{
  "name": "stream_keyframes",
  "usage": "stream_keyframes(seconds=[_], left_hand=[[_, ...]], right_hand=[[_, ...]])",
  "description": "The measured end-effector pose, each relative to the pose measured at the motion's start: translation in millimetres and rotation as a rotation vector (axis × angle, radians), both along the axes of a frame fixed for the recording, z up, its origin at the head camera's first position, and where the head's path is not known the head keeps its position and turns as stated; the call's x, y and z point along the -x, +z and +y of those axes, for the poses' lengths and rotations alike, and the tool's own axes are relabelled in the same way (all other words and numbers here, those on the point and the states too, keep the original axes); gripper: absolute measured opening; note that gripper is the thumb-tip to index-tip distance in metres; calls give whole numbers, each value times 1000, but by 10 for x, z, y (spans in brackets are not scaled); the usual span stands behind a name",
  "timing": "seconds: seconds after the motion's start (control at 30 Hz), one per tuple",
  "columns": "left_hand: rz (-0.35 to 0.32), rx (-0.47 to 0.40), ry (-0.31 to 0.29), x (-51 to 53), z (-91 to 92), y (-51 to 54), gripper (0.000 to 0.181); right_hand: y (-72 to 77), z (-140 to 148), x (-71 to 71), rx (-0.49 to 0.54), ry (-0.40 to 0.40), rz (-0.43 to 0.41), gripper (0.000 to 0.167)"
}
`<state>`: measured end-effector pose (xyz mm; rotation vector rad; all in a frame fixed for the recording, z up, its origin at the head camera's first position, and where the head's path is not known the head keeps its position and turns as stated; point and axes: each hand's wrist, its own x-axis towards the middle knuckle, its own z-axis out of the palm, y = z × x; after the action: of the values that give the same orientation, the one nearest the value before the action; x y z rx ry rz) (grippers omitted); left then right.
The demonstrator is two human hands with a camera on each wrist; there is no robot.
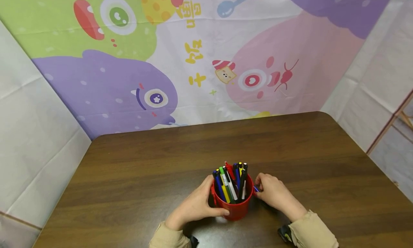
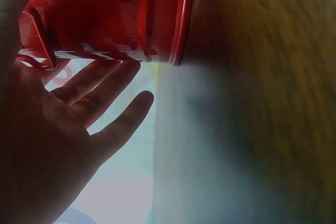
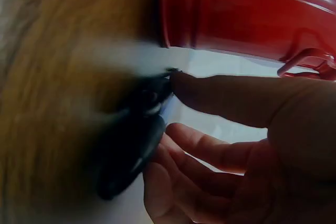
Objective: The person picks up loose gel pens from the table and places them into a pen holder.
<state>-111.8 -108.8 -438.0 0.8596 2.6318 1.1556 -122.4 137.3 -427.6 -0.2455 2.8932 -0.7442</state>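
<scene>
A red bucket (image 1: 237,211) full of upright pens (image 1: 229,183) stands on the table. My left hand (image 1: 198,204) holds it from the left, thumb across the near side and fingers behind the wall. In the left wrist view, the bucket's wall (image 2: 100,14) touches fingers of that hand (image 2: 58,124), while one finger sticks out apart. Just right of the bucket, my right hand (image 1: 274,191) pinches a dark object with a blue part (image 1: 256,188). Seen from the right wrist, this object (image 3: 131,150) is black, long and blurred, between thumb and fingertips; its kind cannot be told.
The brown wooden table (image 1: 145,162) extends to both sides and behind the bucket. A cloth printed with cartoon monsters (image 1: 200,61) hangs along its far edge. White cloth walls (image 1: 35,108) stand left and right. A wire handle loop (image 2: 39,40) sits on the bucket's side.
</scene>
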Motion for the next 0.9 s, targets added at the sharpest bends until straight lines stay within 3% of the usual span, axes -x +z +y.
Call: stream_keyframes(seconds=[0.43,0.6,0.77,0.9], left_hand=[[-3,-5,-4,3,4,-9,86],[4,-8,-6,-5,5,-27,85],[16,-15,-9,-1,2,-39,85],[21,-21,-10,7,0,-34,84]], right_hand=[[-55,-25,-13,25,3,-22,20],[-43,-2,-15,16,-7,18,14],[102,80,6,37,-83,91,10],[305,168,-8,125,-173,216,15]])
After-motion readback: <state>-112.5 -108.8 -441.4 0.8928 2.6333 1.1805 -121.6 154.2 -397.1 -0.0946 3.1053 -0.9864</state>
